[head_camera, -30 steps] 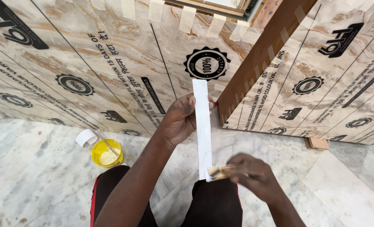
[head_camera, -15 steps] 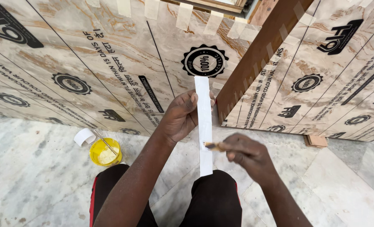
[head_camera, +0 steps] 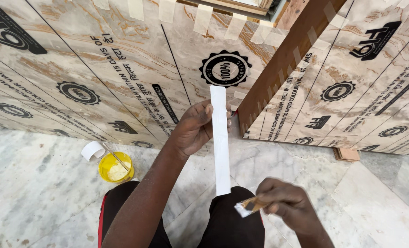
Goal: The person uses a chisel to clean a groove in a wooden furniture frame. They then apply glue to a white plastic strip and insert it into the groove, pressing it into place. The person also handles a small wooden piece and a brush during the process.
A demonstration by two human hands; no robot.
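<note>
My left hand [head_camera: 196, 128] grips a long white strip [head_camera: 221, 151] near its upper part and holds it upright in front of me. The strip runs from above my fingers down toward my knees. My right hand [head_camera: 289, 206] is lower right, beside the strip's bottom end, closed on a small flat scraper [head_camera: 248, 206] with a pale blade and a brownish handle. The blade points left and lies just right of the strip, not clearly touching it.
A yellow pot of pale glue [head_camera: 115, 167] with a stick in it stands on the marble floor [head_camera: 39, 193] at left, a white lid [head_camera: 93, 149] beside it. Printed film-covered panels [head_camera: 98, 73] lean ahead, taped at the top. A brown wooden board edge [head_camera: 287, 59] slants between them.
My right hand with the scraper went up along the strip to about its middle, then came back down to its bottom end. My left hand stays on the strip.
</note>
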